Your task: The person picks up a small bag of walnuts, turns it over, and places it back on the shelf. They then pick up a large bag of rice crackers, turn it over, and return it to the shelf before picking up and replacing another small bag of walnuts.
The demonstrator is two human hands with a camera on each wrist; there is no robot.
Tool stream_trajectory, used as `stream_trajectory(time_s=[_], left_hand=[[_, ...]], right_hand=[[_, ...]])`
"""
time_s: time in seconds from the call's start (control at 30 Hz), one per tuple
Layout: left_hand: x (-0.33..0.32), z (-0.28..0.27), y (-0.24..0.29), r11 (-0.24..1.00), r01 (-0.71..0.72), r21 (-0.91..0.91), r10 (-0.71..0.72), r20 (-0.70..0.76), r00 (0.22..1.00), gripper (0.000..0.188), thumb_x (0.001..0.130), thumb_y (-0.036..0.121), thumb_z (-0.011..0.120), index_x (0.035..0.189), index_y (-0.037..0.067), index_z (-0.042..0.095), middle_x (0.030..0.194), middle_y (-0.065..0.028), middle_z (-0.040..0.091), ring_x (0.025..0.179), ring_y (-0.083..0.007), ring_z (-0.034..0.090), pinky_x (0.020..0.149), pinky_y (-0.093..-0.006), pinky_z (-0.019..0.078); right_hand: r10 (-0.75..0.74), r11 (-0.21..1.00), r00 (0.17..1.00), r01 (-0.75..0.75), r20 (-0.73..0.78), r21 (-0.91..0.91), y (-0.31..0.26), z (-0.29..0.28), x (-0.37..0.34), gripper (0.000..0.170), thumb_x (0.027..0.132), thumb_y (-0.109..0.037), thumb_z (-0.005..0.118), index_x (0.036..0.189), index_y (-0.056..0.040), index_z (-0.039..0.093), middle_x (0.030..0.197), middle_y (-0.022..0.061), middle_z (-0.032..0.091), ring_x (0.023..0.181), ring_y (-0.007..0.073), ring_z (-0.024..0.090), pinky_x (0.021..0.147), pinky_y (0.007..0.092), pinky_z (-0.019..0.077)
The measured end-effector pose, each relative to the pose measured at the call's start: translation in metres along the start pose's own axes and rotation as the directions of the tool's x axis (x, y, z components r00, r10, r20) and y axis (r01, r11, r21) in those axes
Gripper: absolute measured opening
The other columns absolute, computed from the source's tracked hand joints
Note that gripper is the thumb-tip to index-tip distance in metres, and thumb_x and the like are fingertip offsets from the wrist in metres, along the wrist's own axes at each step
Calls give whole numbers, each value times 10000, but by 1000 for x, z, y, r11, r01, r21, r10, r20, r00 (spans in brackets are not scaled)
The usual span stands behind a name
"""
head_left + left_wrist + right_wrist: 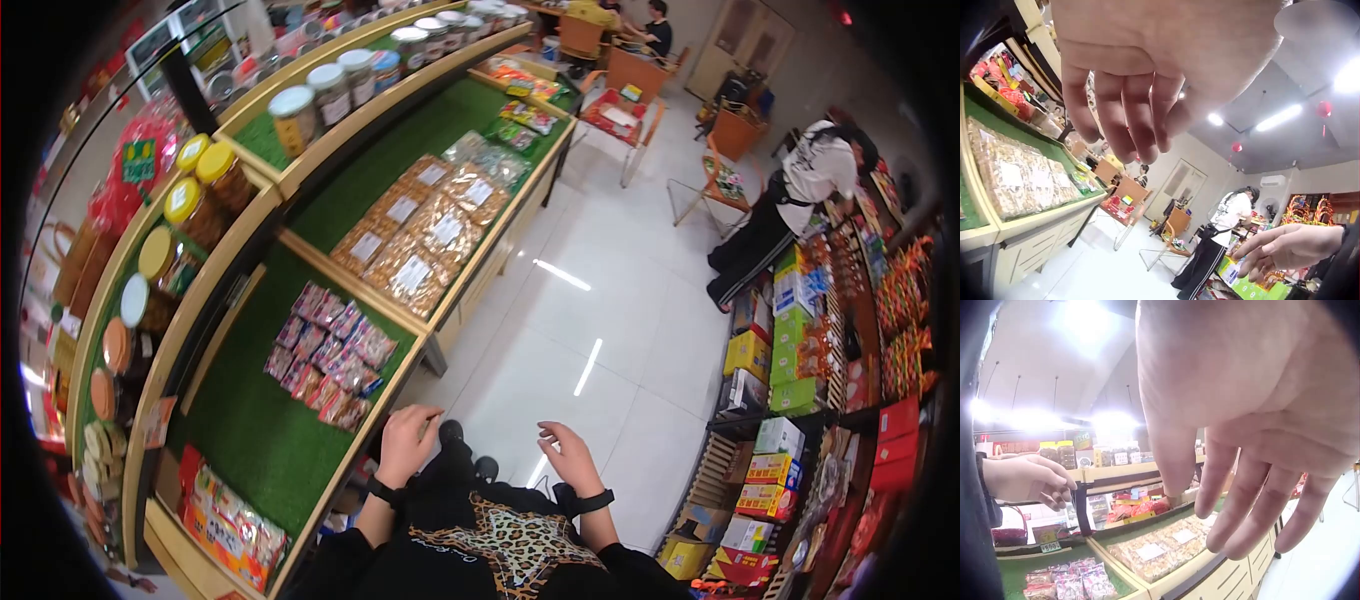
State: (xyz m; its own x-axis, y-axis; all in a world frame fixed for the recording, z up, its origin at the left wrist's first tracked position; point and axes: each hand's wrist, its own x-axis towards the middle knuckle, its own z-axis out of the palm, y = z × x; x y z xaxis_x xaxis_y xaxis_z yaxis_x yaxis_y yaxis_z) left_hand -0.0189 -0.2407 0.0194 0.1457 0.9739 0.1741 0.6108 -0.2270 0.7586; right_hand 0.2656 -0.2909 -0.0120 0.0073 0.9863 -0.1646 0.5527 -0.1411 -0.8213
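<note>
My left hand (408,446) is held in the air beside the front edge of a wooden display stand (365,415), its fingers loosely bent around nothing. To its right, over the floor, my right hand (571,458) also hangs relaxed and holds nothing. In the right wrist view, the fingers (1254,500) of that hand spread downward. Small pink and purple snack packets (325,345) lie on the stand's green mat, nearest to the left hand. Beyond them sit clear bags of brown snacks (445,225) with white labels.
Jars (293,118) line the stand's upper shelf. A large orange-and-white bag (230,525) lies at its near end. Shelves with boxes (770,470) run along the right. A person (800,190) bends over those shelves. Chairs (615,115) and seated people are at the back.
</note>
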Motion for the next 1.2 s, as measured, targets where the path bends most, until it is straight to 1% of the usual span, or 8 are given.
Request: stream_trajectory(time_s=[0.2,0.47,0.63,0.73,0.8,0.87,0.93,1.2], left_hand=[[89,16,10,971,-234,-51,237,51,970,98,817,77,607,890,42,661,847,-110,650,807,-309,614,729,-386,463],[205,16,12,910,-396,-125,408,88,909,101,806,54,615,897,43,657,824,-105,646,778,-305,612,700,-384,468],[242,24,0,905,-400,-145,423,214,880,102,814,67,614,902,46,661,819,-103,643,763,-305,607,692,-388,466],[260,29,-2,897,-418,-145,442,266,857,106,824,81,607,908,47,663,826,-103,644,775,-302,609,699,-386,468],[265,37,-10,923,-337,-184,379,296,877,115,834,96,598,915,51,666,832,-103,644,790,-299,611,708,-383,469],[275,45,-11,932,-318,-174,359,325,875,118,836,101,596,917,54,668,835,-104,645,795,-297,613,713,-381,470],[289,54,-8,944,-289,-159,328,362,873,120,841,110,593,916,58,671,848,-106,649,806,-297,616,720,-378,472],[377,116,31,928,-333,-166,370,320,872,120,841,98,593,915,39,666,863,-114,655,815,-306,619,734,-384,476]], right_hand=[[-36,999,985,35,-168,-8,-9,-37,32,275,841,-149,605,1089,-29,601,964,144,653,835,261,642,763,350,501],[33,999,921,-42,-387,-15,-28,-62,104,252,838,-137,605,1065,-29,612,939,141,656,826,267,641,753,355,501],[-25,998,916,-2,-400,-67,-42,-45,148,249,835,-148,612,1062,-44,611,950,132,655,836,276,637,764,369,491],[15,997,934,-42,-357,-68,-42,-43,161,231,830,-150,613,1039,-51,616,924,126,658,849,279,632,772,374,484],[41,996,945,-66,-324,-68,-35,-49,171,227,829,-151,613,1032,-51,617,915,125,658,853,280,631,771,376,483],[46,986,938,-98,-343,-137,-24,-56,182,225,828,-154,610,1027,-49,617,896,123,656,847,284,627,757,387,482],[58,989,933,-103,-354,-110,-22,-70,197,226,829,-155,607,1026,-46,617,890,122,654,842,289,624,751,391,480],[-40,990,951,-5,-306,-142,9,-140,278,222,827,-158,605,1026,-61,620,892,113,648,845,303,611,762,393,468]])
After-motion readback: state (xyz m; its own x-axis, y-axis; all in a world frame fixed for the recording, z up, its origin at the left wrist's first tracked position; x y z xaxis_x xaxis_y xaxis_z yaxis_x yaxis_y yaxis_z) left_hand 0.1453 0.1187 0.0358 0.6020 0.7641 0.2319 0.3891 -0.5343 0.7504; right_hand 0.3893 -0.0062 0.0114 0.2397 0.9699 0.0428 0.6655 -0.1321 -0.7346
